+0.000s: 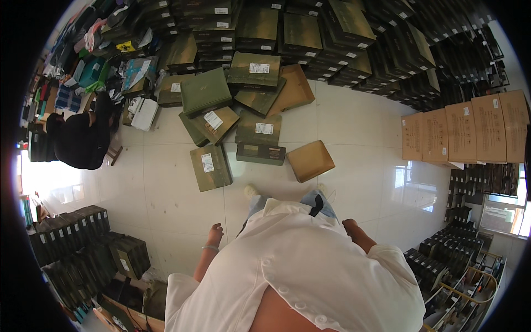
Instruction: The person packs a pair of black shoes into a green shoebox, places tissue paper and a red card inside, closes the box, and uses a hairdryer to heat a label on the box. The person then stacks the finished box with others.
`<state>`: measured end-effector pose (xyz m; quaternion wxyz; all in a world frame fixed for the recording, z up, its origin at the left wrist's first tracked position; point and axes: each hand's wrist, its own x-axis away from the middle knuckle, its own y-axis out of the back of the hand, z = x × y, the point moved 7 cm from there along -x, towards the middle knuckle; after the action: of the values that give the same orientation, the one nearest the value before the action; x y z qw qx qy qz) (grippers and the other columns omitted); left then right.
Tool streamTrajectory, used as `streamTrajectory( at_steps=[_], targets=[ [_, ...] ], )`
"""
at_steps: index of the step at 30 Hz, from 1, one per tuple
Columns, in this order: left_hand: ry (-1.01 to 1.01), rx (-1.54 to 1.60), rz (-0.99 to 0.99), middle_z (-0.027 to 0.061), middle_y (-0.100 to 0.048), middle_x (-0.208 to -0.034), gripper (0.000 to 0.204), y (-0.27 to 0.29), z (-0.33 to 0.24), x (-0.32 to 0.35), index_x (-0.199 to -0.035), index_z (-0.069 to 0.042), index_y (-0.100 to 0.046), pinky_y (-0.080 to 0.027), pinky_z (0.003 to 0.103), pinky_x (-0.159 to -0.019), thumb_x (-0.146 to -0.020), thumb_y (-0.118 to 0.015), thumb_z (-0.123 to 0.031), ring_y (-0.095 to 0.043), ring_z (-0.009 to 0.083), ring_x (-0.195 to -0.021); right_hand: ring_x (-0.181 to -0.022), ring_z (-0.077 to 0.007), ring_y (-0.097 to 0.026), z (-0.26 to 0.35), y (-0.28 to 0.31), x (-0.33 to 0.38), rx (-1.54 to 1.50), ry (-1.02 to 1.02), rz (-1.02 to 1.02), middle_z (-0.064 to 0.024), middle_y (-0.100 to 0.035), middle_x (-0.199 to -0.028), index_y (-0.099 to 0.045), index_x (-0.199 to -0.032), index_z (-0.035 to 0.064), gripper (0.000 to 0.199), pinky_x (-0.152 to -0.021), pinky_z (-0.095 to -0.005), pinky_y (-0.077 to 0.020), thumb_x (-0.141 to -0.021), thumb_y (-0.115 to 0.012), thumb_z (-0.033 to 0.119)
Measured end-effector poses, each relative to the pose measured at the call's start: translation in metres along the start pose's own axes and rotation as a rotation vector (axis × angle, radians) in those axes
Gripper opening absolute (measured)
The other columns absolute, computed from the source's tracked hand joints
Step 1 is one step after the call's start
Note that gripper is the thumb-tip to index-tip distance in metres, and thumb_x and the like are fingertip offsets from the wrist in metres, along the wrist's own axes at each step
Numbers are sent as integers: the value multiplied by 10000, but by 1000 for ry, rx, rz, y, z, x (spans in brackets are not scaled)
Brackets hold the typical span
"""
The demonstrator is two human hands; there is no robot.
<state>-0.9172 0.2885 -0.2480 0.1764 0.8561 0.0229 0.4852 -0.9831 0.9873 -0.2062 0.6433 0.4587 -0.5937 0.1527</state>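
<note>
My left hand hangs beside my hip, fingers curled in, and I see nothing in it. A pale bracelet circles that wrist. At my other side hangs my right hand, small and dark in view, its fingers too hidden to read. Neither touches a box. On the floor ahead of my feet lie a green box with a white label, another labelled green box and an open brown tray-like box part. Beyond them are a plain green lid and a second brown open part, leaning among several green boxes.
Stacked dark green shoebox-like boxes line the far side. Large brown cartons stand at the right. A person in black sits at the left, near piled goods. More boxes stand lower left, and a metal-framed cart lower right.
</note>
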Motion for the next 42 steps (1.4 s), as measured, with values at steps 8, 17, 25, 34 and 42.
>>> streamTrajectory(
  at_steps=[8,17,25,34,42],
  targets=[
    [109,294,-151,-13,-533,-671,403,3,-60,-59,-1293,-57,-554,-425,268,-547,-900,-517,-137,-502,106,-591,-954,-323,-661,85,114,-22,-402,218,-284,-190,-682,-1059,-640,-1188,52,464,-855,-404,-525,-868,-568,381],
    [153,535,-373,76,-626,-990,368,-75,-219,-76,-1298,-80,-524,-489,280,-657,-936,-496,-140,-592,163,-774,-1209,-378,-522,265,428,-168,-239,481,-592,-192,-583,-1274,-563,-1270,38,509,-1032,-440,-411,-934,-509,416],
    [281,162,-250,124,-673,-841,467,-216,-265,-23,-1323,-37,-510,-526,320,-673,-888,-554,-201,-646,182,-746,-1245,-390,-481,473,834,-136,-507,709,-976,-237,-452,-1403,-396,-1417,6,741,-1006,-473,-424,-891,-623,477],
    [339,-13,-335,206,-663,-1162,435,-251,-295,43,-1276,-53,-566,-508,383,-889,-877,-568,-226,-652,304,-1062,-1339,-562,-270,560,871,-159,333,697,-836,-185,-94,-1594,-159,-1486,518,879,-1003,-530,-441,-795,-699,572],
    [266,298,-393,100,-661,-934,432,-257,-377,11,-1298,-42,-556,-500,302,-751,-898,-543,-205,-601,144,-814,-1143,-556,-443,547,837,-168,211,691,-1147,-241,-131,-1567,-223,-1490,478,797,-916,-535,-474,-826,-653,579]
  ],
)
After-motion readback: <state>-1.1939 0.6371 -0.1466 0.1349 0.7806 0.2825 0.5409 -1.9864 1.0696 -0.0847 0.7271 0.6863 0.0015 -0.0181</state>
